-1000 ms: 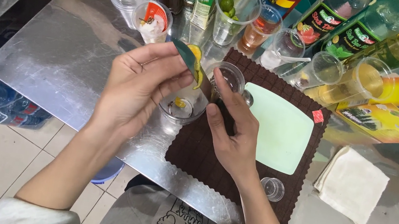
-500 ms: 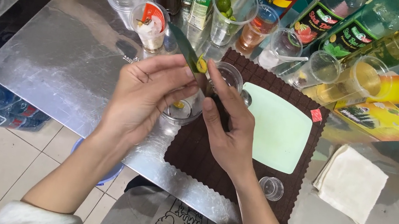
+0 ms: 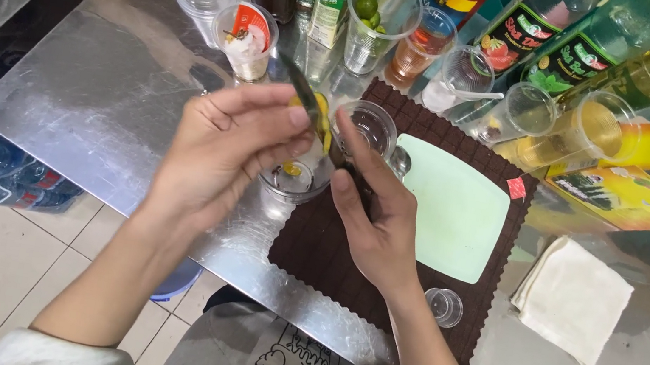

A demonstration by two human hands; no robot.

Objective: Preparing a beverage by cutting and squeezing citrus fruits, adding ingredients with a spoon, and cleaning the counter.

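Citrus piece (image 3: 319, 113) pinched in left hand (image 3: 222, 150) over clear plastic cup (image 3: 294, 180); right hand (image 3: 376, 212) grips knife (image 3: 304, 95), blade on fruit.

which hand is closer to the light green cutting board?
Right. The right hand lies on the brown mat beside the cutting board; the left hand is farther left, over the cup.

Left hand (image 3: 222, 150) fingers pinched, right hand (image 3: 380, 216) curled in a grip
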